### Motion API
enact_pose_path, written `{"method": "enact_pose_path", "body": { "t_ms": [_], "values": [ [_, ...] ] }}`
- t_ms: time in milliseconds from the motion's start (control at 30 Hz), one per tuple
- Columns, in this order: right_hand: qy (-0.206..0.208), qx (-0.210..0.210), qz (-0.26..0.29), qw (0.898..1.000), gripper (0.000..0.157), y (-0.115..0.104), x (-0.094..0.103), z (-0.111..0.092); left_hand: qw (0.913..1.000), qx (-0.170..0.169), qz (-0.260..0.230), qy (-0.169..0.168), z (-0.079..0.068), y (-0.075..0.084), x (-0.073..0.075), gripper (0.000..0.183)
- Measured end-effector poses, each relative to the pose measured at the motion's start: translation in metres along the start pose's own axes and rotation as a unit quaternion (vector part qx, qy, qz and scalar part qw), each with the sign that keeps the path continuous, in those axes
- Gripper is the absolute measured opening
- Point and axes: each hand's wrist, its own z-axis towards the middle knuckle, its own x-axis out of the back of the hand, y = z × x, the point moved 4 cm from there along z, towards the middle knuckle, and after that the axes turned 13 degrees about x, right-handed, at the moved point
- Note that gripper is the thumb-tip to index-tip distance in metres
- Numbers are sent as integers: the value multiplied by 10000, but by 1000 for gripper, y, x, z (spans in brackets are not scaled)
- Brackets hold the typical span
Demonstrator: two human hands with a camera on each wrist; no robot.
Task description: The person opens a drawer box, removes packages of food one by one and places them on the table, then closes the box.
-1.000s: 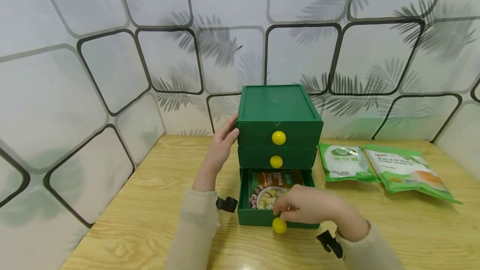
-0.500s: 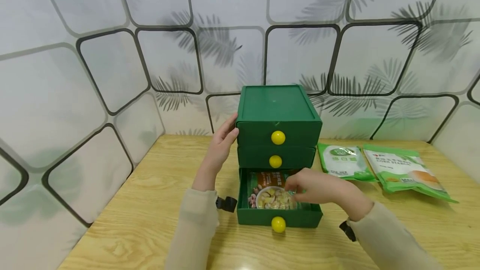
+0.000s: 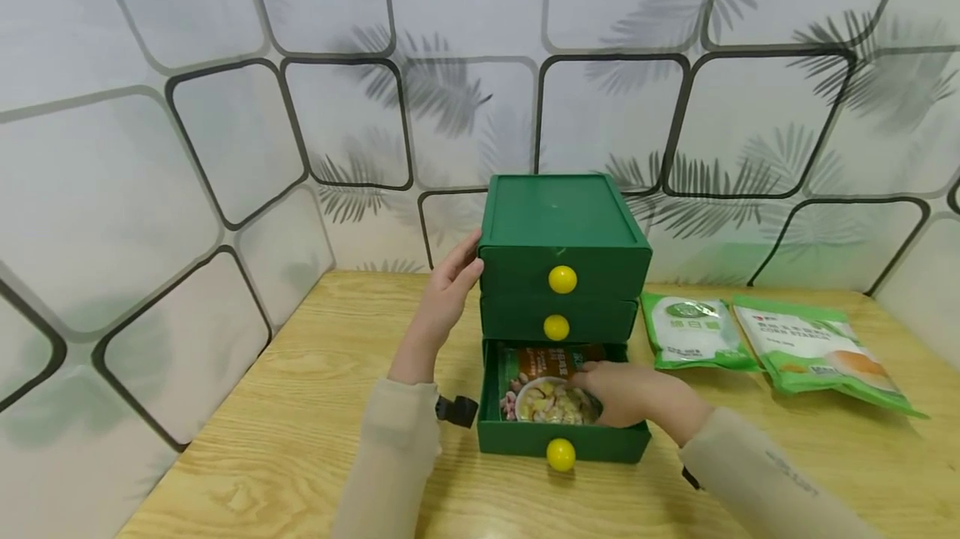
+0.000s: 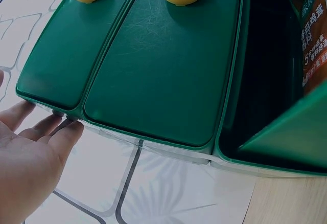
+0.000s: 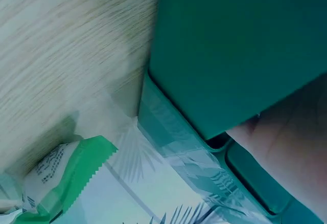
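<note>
A green cabinet of three stacked drawers (image 3: 555,210) with yellow knobs stands on the table. Its bottom drawer (image 3: 517,439) is pulled out. Inside lies a brown and green food packet (image 3: 547,399) with a picture of a bowl on it. My left hand (image 3: 438,301) rests its extended fingertips against the cabinet's left side, also visible in the left wrist view. My right hand (image 3: 622,393) reaches into the drawer over its right wall, with fingers at the packet's right part. Its fingertips are mostly hidden, so whether they pinch the packet is unclear.
Right of the cabinet lie two green and white bags: a smaller one (image 3: 693,335) and a larger corn starch bag (image 3: 817,347). A patterned wall (image 3: 472,122) rises directly behind the wooden table (image 3: 300,406).
My right hand has left the bottom drawer's knob area, moved right and gone down into the drawer onto the packet. My left hand stays against the cabinet.
</note>
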Motion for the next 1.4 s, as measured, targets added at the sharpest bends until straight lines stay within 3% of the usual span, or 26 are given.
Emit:
{"method": "enact_pose_path", "body": {
  "t_ms": [167, 433, 667, 1067, 1267, 1400],
  "values": [
    [-107, -19, -16, 9999, 44, 1, -4, 3, 10000, 92, 4, 1, -6, 13, -5, 47],
    [-162, -99, -247, 9995, 45, 2, -9, 9, 9999, 104, -15, 17, -7, 15, -7, 46],
    [461, 157, -1041, 9934, 33, 1, -10, 15, 9999, 150, 27, 34, -7, 16, -7, 46],
    [1206, 393, -2196, 9673, 17, -2, -14, 25, 9998, 135, 106, 46, -7, 17, -7, 46],
    [1689, 593, -2816, 9427, 7, -6, -9, 27, 9999, 150, 73, 46, -6, 16, -6, 47],
    [1876, 588, -3248, 9251, 13, -8, -4, 25, 9998, 137, 112, 47, -7, 16, -6, 47]
  ]
}}
